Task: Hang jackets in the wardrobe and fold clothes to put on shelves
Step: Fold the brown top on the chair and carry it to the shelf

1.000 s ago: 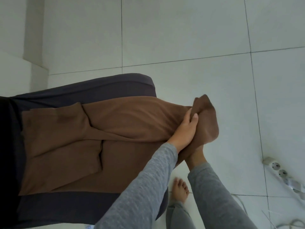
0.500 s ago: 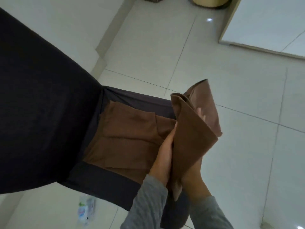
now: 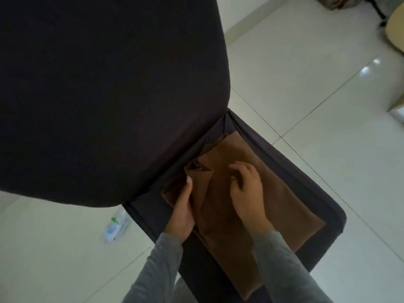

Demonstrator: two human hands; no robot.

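- A dark chair [image 3: 109,95] stood on the white tiled floor [image 3: 306,106].
- A plastic bottle [image 3: 114,226] lay on the floor just beside its seat.

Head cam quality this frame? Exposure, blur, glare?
Head view: dim and underexposed overall; the chair back is a near-black mass with no detail; the right hand shows motion blur at its fingertips; the bottle on the floor is soft too; glare spots sit on the floor tiles, upper right.

obstacle: chair back [image 3: 109,84] left of seat [image 3: 306,192] | free: floor [image 3: 306,106] right
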